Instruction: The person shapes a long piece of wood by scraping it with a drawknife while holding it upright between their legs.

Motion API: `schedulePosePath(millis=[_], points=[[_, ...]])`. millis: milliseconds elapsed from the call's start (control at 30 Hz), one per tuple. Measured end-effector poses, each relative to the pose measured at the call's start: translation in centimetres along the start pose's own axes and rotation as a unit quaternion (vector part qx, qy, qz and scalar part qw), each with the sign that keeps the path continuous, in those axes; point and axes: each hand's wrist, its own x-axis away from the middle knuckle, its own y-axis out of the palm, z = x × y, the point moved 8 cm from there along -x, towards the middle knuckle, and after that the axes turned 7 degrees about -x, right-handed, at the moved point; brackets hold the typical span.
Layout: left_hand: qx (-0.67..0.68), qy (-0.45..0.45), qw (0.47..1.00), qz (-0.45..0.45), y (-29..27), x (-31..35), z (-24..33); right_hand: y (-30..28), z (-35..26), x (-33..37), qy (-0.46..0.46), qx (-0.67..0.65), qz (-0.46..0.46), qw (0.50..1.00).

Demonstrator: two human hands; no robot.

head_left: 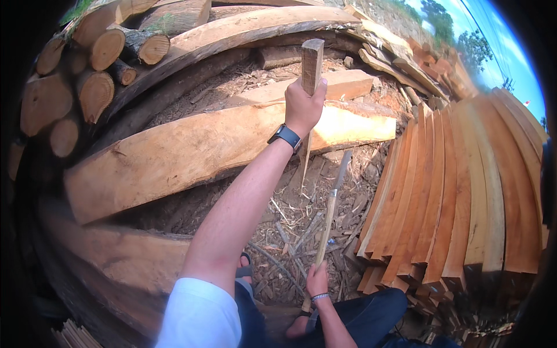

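Observation:
Out in front, my left hand (304, 107), with a dark watch on its wrist, is closed around a wooden stake (311, 61). The stake stands nearly upright, its square end at the top and its lower end tapering to a point. My right hand (317, 280), lower down near my knees, grips the long pale wooden handle of a machete (328, 217). Its narrow metal blade points up and away, a little to the right of the stake's tip. Behind the stake lies a thick sawn slab (174, 153) with a pale face.
Round logs (96, 95) are piled at the far left. A large stack of reddish sawn planks (458, 185) fills the right side. Bark, chips and sticks (290, 232) litter the ground by my sandalled feet. Another slab (139, 255) lies near my left side.

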Motion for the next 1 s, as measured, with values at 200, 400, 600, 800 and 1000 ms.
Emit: schedulePosePath(millis=[200, 400, 600, 800, 1000], points=[[0.001, -0.008, 1.0, -0.013, -0.3, -0.1, 0.0, 2.7, 2.2, 1.1, 0.012, 0.103, -0.136, 0.985], [-0.001, -0.008, 1.0, -0.013, -0.2, -0.1, -0.5, 3.0, 2.4, 0.8, 0.003, 0.055, -0.148, 0.987], [-0.003, 0.003, 1.0, -0.003, -0.6, -0.3, -0.5, 4.5, 2.0, 1.7, 0.233, -0.335, -0.288, 0.866], [0.005, -0.009, 1.0, -0.006, -0.9, -0.3, -0.7, 0.1, 0.0, 0.0, 0.086, -0.255, -0.092, 0.959], [-0.011, -0.026, 1.0, -0.005, -0.8, -0.2, -0.9, 1.2, 0.3, 0.0, 0.038, 0.034, -0.149, 0.988]])
